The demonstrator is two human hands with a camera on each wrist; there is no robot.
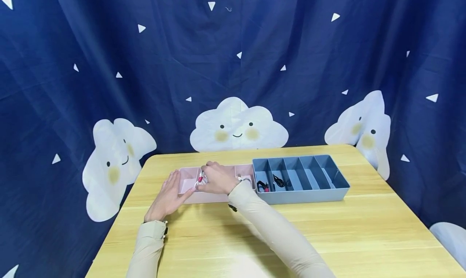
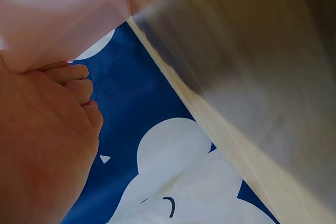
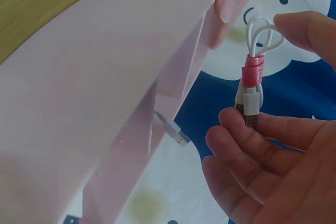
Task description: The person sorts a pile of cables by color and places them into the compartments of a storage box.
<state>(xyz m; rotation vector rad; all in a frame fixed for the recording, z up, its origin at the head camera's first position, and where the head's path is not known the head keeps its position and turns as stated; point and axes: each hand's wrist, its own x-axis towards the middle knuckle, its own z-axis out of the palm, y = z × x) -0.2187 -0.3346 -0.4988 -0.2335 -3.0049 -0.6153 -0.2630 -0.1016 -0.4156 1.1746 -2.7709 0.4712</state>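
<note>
My right hand (image 1: 218,179) is over the pink divided box (image 1: 207,198). Between its thumb and fingers it pinches a white USB cable (image 3: 253,72), looped into a bundle with a pinkish-red tie round its middle. At the box's left end rests my left hand (image 1: 169,197), its fingers straight along the side and its thumb at the front edge. A white cable (image 1: 244,179) lies in the box's right compartment. In the right wrist view, a USB plug (image 3: 177,134) sticks up past the box's rim.
Touching the pink box on its right is a blue-grey divided box (image 1: 302,196). Its two left compartments hold a black cable with a red tie (image 1: 263,185) and another black cable (image 1: 279,181). Both boxes stand on a wooden table (image 1: 218,237), with a dark blue curtain (image 1: 164,67) behind.
</note>
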